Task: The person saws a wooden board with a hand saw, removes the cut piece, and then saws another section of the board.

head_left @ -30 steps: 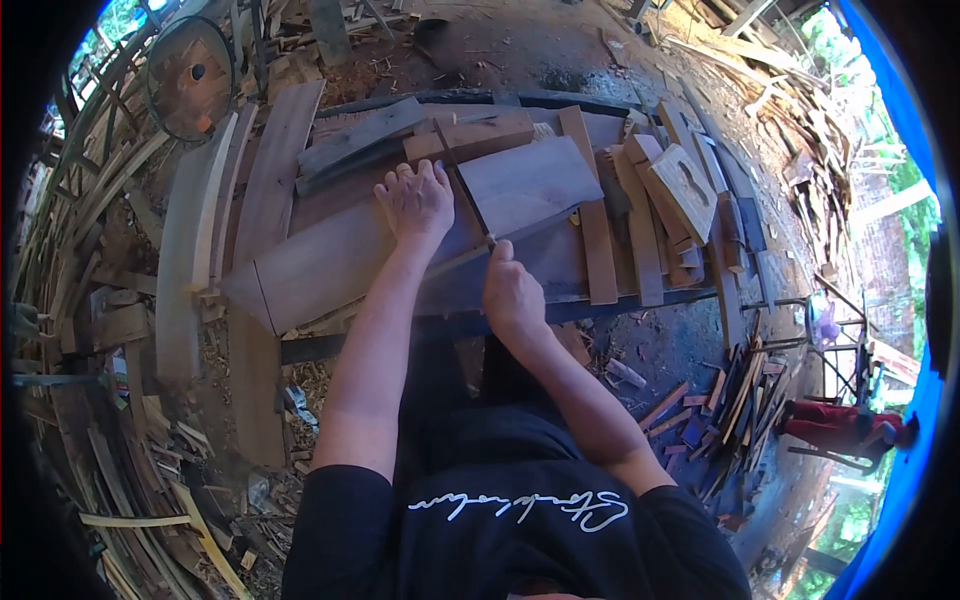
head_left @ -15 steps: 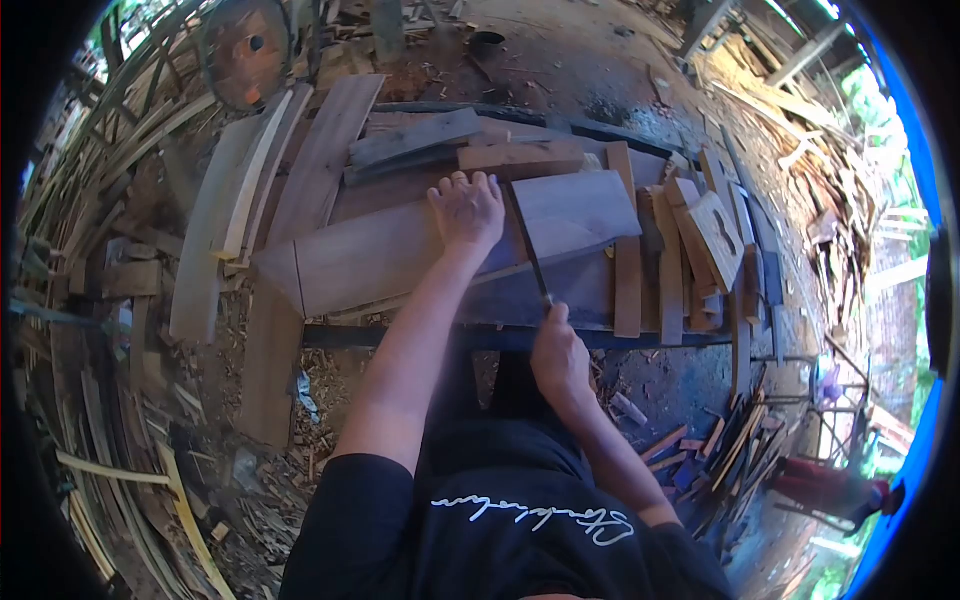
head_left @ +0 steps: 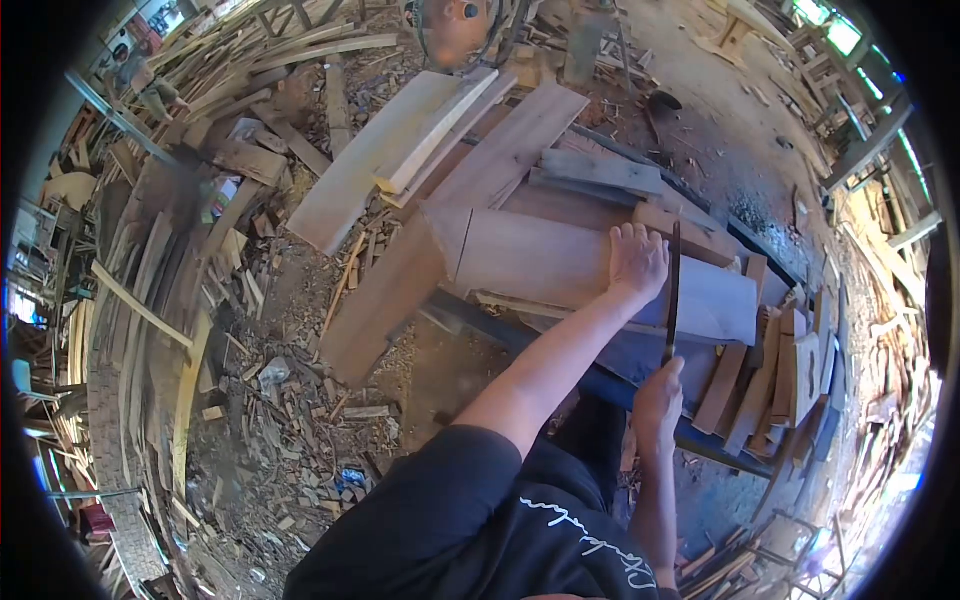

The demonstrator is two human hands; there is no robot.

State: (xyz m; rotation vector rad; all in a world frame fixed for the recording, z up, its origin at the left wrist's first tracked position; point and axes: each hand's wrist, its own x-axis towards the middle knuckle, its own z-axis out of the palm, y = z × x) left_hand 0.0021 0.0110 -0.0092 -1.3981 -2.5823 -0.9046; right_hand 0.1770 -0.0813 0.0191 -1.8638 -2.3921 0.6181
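Observation:
A wide wooden board [head_left: 540,250] lies across the low bench, with a dark line crossing it near its left end. My left hand [head_left: 640,265] presses on it, fingers curled at the far edge. Just to the right, my right hand [head_left: 657,405] is closed around the handle of a handsaw. The thin dark blade of the handsaw [head_left: 674,290] runs across the board, seen nearly edge-on; its teeth cannot be made out. Behind my left hand a brown wood block [head_left: 690,232] sits against the board's far side.
Grey planks [head_left: 390,150] lean at the left. Several short offcuts [head_left: 765,380] crowd the bench's right end. Wood scraps [head_left: 310,450] litter the ground. A round fan-like object [head_left: 455,30] stands at the back, and another person [head_left: 150,80] is at the far left.
The view has swung left, so the bench and both hands appear farther right. Another person has come into view. My left hand stays on the board and my right hand keeps hold of the handsaw.

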